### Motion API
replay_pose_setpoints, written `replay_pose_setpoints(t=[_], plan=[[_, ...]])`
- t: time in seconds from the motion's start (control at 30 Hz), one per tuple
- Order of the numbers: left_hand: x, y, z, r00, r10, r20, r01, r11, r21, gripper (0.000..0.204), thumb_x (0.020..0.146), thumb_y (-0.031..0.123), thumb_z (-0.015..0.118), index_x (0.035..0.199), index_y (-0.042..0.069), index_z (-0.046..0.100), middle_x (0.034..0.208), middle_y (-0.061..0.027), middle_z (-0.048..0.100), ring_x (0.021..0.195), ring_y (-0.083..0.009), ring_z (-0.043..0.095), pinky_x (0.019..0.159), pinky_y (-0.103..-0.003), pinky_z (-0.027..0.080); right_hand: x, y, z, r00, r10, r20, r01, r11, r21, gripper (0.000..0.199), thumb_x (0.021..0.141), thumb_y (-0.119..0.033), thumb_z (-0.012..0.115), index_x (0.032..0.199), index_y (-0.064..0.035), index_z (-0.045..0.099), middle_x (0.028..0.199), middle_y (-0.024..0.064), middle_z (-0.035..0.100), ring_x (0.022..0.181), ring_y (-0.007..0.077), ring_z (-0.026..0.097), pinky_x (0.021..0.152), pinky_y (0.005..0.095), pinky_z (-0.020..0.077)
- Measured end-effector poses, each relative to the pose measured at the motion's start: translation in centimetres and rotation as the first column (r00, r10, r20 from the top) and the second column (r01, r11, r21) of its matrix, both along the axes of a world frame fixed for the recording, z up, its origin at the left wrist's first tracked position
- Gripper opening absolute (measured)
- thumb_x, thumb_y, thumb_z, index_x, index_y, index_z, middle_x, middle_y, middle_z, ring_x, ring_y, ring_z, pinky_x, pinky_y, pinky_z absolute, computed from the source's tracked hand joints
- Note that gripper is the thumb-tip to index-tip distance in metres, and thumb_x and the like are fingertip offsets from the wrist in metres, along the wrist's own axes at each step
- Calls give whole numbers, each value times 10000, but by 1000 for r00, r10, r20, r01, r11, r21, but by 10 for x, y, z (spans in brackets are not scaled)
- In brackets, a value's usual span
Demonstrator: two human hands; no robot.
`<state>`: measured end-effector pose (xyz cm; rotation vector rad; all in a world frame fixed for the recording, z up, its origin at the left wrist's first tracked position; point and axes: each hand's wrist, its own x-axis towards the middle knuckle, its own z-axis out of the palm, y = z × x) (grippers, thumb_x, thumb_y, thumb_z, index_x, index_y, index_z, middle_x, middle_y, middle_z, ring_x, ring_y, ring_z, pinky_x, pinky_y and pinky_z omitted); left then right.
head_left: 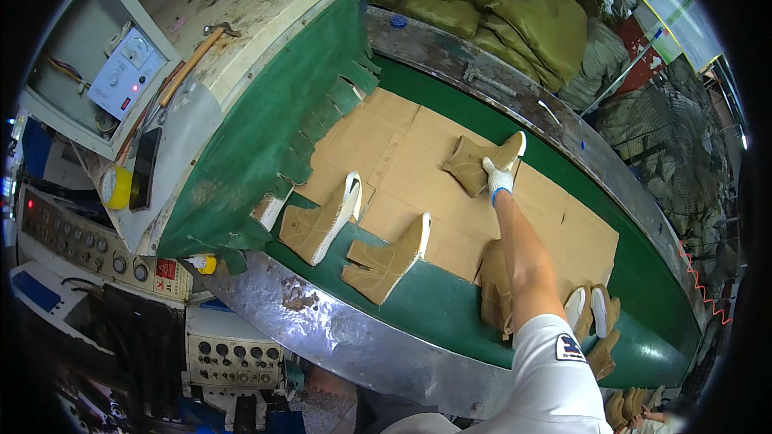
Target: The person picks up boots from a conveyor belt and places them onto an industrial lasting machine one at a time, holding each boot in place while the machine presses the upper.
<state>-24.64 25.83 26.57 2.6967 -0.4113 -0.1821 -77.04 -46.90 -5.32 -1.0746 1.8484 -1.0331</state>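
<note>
My right hand [500,177], in a white glove with a blue cuff, reaches far over the conveyor belt. Its fingers are closed round the front half of a tan ankle boot [472,162] with a white sole, which lies on its side on flattened cardboard [450,213]. Nearer and to the left, two similar boots lie on their sides: one tan boot [310,229] by the green curtain, another boot [382,265] partly on the green belt. Below my forearm is a further tan boot [496,289], partly hidden by it. My left hand is out of sight.
A slit green curtain [265,128] hangs from the machine housing at the left, where a hammer [193,64] lies on top. Metal rims [338,329] edge the belt [643,345]. More boots [601,311] stand at the right. Olive sacks [531,24] are piled behind. Another person's hands [643,416] show at the lower right.
</note>
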Motion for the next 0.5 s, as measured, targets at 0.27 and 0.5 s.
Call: replay_pose_setpoints(t=[0.27,0.5], plan=[[3,76,13,990,70,-122,-70,998,4,402,814,103,680,1176,-71,666,1068,-140,710,939,-239,679,852,-364,540,39,98,56,498,119,859,-145,988,-52,426,907,-129,783,1279,23,642,1211,152,711,1099,276,685,1005,423,552],[-28,319,64,784,333,-524,-317,940,122,423,753,31,669,1161,-78,660,1042,-113,706,919,-207,679,839,-343,539,214,382,264,8,-101,995,-512,854,91,654,994,-584,585,1405,-76,552,1253,179,668,1143,340,644,1008,512,527]])
